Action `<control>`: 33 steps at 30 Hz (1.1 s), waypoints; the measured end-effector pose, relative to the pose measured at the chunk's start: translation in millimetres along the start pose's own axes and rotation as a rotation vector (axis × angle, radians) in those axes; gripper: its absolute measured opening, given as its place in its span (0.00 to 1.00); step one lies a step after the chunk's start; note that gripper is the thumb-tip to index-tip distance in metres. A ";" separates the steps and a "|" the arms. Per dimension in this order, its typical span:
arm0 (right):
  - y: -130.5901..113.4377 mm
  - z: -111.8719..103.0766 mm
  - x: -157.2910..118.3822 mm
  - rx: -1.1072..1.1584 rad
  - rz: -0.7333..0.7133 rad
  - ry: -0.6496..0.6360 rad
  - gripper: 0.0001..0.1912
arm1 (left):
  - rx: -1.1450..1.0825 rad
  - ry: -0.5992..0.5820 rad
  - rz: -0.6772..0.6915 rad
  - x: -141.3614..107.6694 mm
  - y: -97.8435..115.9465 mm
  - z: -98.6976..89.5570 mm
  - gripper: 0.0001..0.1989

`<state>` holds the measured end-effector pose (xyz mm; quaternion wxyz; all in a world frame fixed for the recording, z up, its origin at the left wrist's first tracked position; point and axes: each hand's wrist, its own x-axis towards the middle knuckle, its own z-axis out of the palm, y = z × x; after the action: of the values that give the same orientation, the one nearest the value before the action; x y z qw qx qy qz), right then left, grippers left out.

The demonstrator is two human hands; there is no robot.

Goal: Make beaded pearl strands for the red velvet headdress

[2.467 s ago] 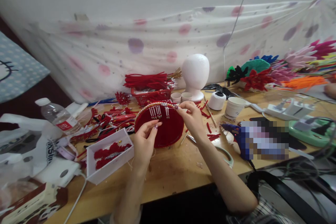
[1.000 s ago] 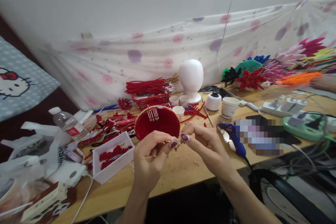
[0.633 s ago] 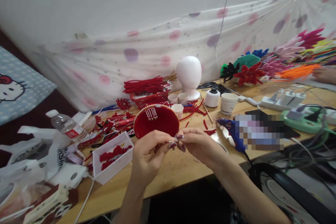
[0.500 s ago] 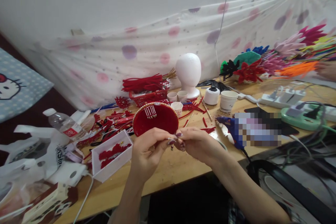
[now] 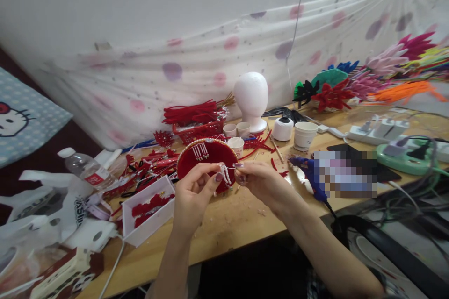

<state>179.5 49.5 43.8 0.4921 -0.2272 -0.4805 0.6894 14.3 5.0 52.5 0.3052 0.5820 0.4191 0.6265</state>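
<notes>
In front of the table's near side, my left hand (image 5: pixel 196 189) is closed, pinching a pearl bead tassel (image 5: pixel 226 176) whose short white strands hang down. A thin pale thread (image 5: pixel 230 167), perhaps wire, runs from the tassel to my right hand (image 5: pixel 268 184), whose thumb and finger are pinched on its end. Just behind both hands stands a round red velvet piece (image 5: pixel 187 163), tilted up, with a beaded gold rim. Several similar bead strands (image 5: pixel 200 151) lie against its face. My left hand hides part of its lower edge.
A white box (image 5: pixel 150 232) with red flowers stands left, near a plastic bottle (image 5: pixel 84 166). Behind are a foam head (image 5: pixel 251 98), paper cups (image 5: pixel 305 136) and a red basket (image 5: pixel 196 133). A blue glue gun (image 5: pixel 312 175), power strips (image 5: pixel 377 131) and cables lie right.
My hands have drawn slightly apart and upward, and the bead tassel with its thread now shows between them. Another person's hand at the far right has gone out of view.
</notes>
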 end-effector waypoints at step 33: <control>24.4 -6.1 21.3 -0.688 -0.749 0.442 0.05 | 0.140 0.131 0.024 35.5 -16.1 8.2 0.09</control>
<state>164.3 70.0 22.9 0.6901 -0.3279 -0.6112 0.2066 15.8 44.7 54.9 0.2282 0.5647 0.4737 0.6361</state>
